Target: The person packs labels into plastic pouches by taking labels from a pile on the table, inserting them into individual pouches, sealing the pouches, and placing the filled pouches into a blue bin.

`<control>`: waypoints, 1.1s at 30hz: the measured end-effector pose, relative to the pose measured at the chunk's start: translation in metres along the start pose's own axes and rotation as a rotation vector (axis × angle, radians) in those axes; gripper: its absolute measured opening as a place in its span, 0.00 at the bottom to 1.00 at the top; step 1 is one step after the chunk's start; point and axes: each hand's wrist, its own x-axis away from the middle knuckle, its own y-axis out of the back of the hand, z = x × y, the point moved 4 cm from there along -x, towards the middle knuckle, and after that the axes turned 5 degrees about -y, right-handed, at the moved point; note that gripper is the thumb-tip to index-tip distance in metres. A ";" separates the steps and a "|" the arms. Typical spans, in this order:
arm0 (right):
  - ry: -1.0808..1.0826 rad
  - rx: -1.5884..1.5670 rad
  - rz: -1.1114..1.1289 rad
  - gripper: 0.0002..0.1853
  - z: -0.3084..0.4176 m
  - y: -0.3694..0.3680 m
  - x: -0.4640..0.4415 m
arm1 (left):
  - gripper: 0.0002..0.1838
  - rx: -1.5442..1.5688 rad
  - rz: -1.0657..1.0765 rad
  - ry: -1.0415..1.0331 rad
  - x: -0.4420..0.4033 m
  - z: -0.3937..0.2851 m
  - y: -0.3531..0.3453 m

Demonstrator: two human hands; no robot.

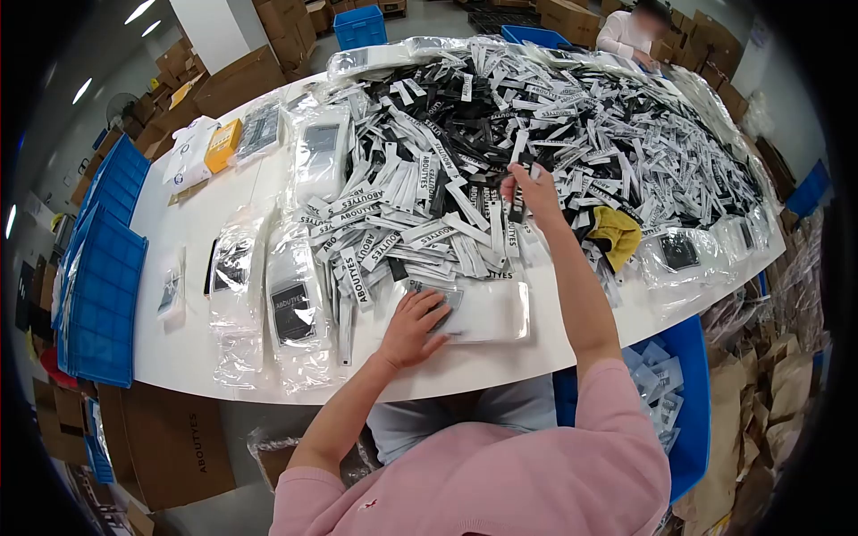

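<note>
The right hand [534, 189] pinches a strip packet [520, 143]; the left hand [413, 329] lies spread on clear bags [500, 313]. Many loose packets [429, 183] lie unbagged; filled bags [663, 380] sit lower right.

Bright, even, cool-white light fills the room, with ceiling tube lights [82, 90] glowing as blown-out streaks at the upper left and soft glints on the clear plastic bags [298, 308]. The wide fisheye view curves the white table [192, 357] and darkens to black at the corners; the centre is fairly sharp, the far background softer.
</note>
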 end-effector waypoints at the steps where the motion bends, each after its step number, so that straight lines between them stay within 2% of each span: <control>1: 0.092 0.049 -0.047 0.10 0.003 0.011 0.018 | 0.22 0.088 -0.022 0.018 0.002 0.006 -0.003; 2: 0.183 0.098 -0.095 0.10 0.004 0.023 0.037 | 0.15 0.157 -0.199 -0.007 0.002 0.006 0.003; 3: 0.222 0.112 -0.165 0.08 0.003 0.032 0.061 | 0.15 0.161 -0.195 -0.007 0.003 0.005 0.002; 5: 0.313 0.084 -0.248 0.08 -0.015 0.049 0.107 | 0.13 0.544 -0.201 0.487 0.010 0.022 -0.004; 6: 0.362 0.042 -0.262 0.10 -0.034 0.056 0.126 | 0.14 0.551 -0.225 0.467 0.006 0.021 0.001; 7: 0.269 0.059 -0.232 0.11 -0.054 0.062 0.143 | 0.14 0.554 -0.220 0.466 0.001 0.021 0.005; 8: 0.175 0.074 -0.201 0.13 -0.068 0.066 0.155 | 0.15 0.598 -0.176 0.563 -0.001 0.023 0.008; 9: 0.171 0.073 -0.205 0.13 -0.073 0.069 0.161 | 0.16 0.639 -0.131 0.662 -0.003 0.024 0.009; 11: 0.348 0.462 -0.226 0.14 -0.070 0.071 0.170 | 0.17 0.645 -0.130 0.657 -0.012 0.019 0.015; 13: 0.382 0.502 -0.198 0.12 -0.064 0.070 0.177 | 0.17 0.479 -0.163 0.586 -0.016 0.013 0.021; 14: 0.270 0.419 -0.214 0.12 -0.070 0.069 0.176 | 0.13 0.399 -0.186 0.527 -0.016 0.009 0.022; 15: 0.158 0.335 -0.228 0.11 -0.077 0.068 0.176 | 0.13 0.398 -0.183 0.526 -0.019 0.003 0.021; 17: 0.158 0.329 -0.226 0.11 -0.083 0.068 0.178 | 0.11 0.155 -0.364 0.159 -0.026 -0.024 0.031; 18: 0.163 0.325 -0.217 0.11 -0.078 0.064 0.178 | 0.11 0.154 -0.367 0.160 -0.028 -0.031 0.032; 19: 0.307 0.361 -0.300 0.12 -0.064 0.059 0.181 | 0.14 0.148 -0.329 0.170 -0.027 -0.038 0.033; 21: 0.280 0.335 -0.228 0.13 -0.056 0.052 0.187 | 0.18 0.144 -0.287 0.181 -0.027 -0.049 0.033; 23: 0.239 0.257 -0.124 0.17 -0.046 0.037 0.193 | 0.22 0.054 -0.237 0.043 -0.031 -0.062 0.033; 24: 0.171 0.185 -0.081 0.17 -0.045 0.027 0.196 | 0.22 0.054 -0.235 0.042 -0.033 -0.064 0.033; 26: 0.075 0.027 -0.003 0.17 -0.046 0.013 0.198 | 0.22 -0.086 -0.239 -0.183 -0.039 -0.077 0.035; 27: 0.076 0.027 -0.002 0.17 -0.040 0.012 0.198 | 0.22 -0.087 -0.240 -0.183 -0.041 -0.080 0.038; 29: -0.314 -0.208 0.154 0.15 -0.036 0.003 0.200 | 0.24 -0.211 -0.207 -0.324 -0.042 -0.090 0.042; 33: -0.356 -0.062 0.266 0.15 -0.027 -0.001 0.196 | 0.23 -0.241 -0.173 -0.373 -0.035 -0.086 0.041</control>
